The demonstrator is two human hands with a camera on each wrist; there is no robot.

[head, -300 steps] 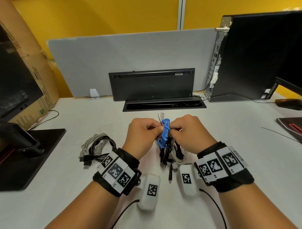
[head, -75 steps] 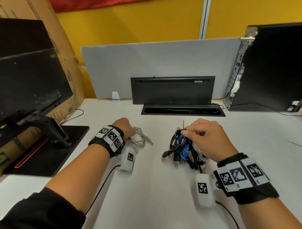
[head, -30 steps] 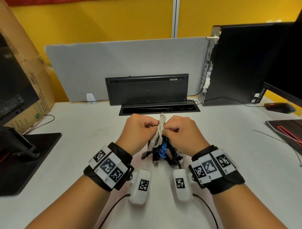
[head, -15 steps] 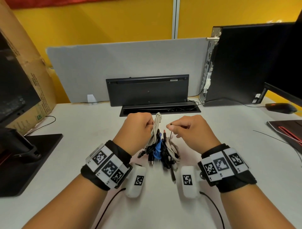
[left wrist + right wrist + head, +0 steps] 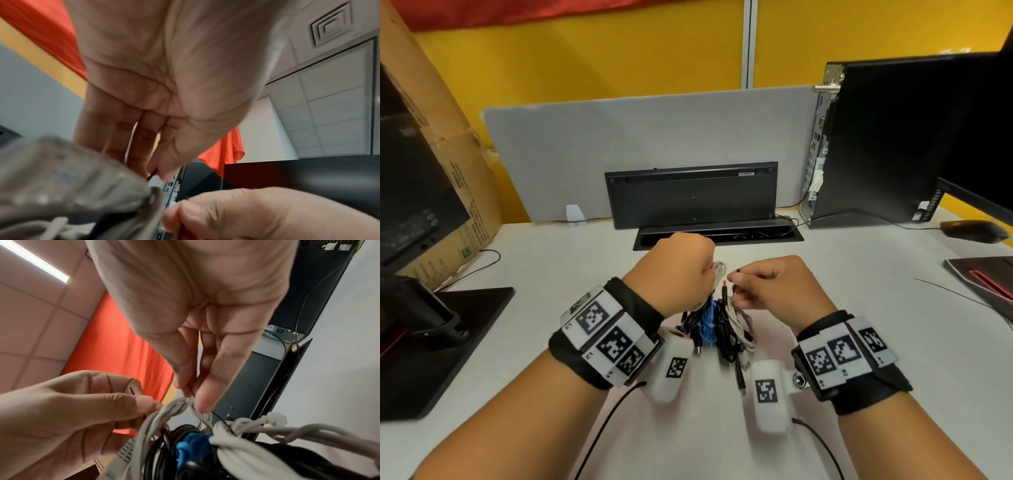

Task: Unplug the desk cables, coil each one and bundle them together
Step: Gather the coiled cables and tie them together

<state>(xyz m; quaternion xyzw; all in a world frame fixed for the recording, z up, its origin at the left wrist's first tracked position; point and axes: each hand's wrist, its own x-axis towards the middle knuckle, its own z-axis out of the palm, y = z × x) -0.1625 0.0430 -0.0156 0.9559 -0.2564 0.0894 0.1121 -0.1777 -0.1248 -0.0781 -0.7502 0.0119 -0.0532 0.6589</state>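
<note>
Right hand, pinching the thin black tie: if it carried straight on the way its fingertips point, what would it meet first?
The right hand points left, towards the left hand. It would likely first meet the pale grey cable loop that hand grips, though depth is unclear.

A thin black wire (image 5: 216, 416) is pinched by the right hand (image 5: 197, 324) above grey cables (image 5: 180, 408), which are gripped by the left hand (image 5: 68, 415); a blue cable (image 5: 189, 449) is seen beneath.

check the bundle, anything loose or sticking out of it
Yes. A black plug end trails out of the bundle toward the person, lying on the desk between the wrists. The left hand grips the grey cable; the right hand pinches a thin black tie.
</note>
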